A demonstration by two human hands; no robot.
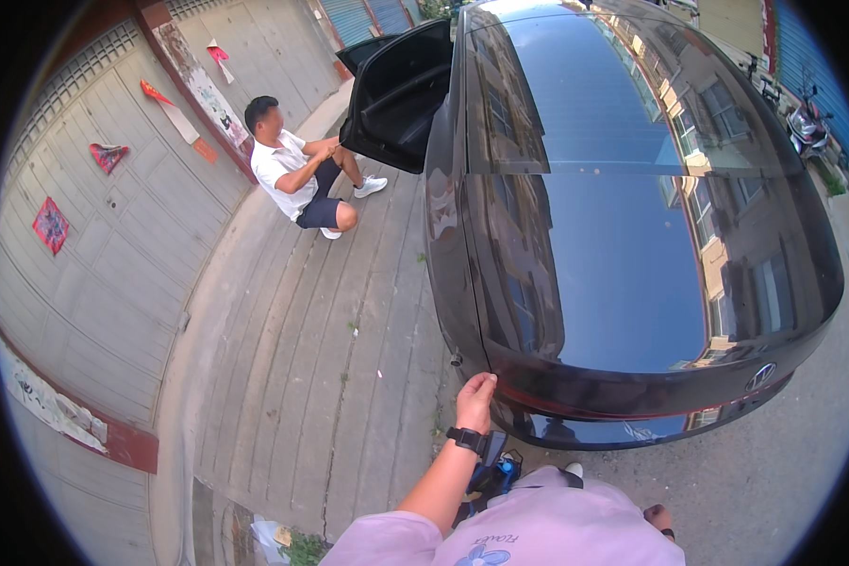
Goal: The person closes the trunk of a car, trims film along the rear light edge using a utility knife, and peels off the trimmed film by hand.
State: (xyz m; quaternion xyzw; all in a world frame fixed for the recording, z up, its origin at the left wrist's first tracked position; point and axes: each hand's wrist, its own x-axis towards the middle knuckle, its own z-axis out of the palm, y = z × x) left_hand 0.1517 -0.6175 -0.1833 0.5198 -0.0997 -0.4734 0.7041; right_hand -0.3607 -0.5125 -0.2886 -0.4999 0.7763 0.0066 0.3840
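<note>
Across the frame's centre and upper right, the dark car (623, 274) looks heavy, stiff and slick, best gripped at its rear corner (506, 385), where the left hand (474, 404) pinches thumb against finger; the right hand's (657, 516) grip, lower right, cannot be told.

Grey metal doors (85, 292) are lining the left side, red paper decorations (51, 224) hanging on them. A dark red pillar (198, 85) with peeling paper is rising between two doors. Grooved concrete paving (283, 349) is stretching beneath, blue shutters (349, 19) are standing farther back, and daylight is falling over the street
</note>
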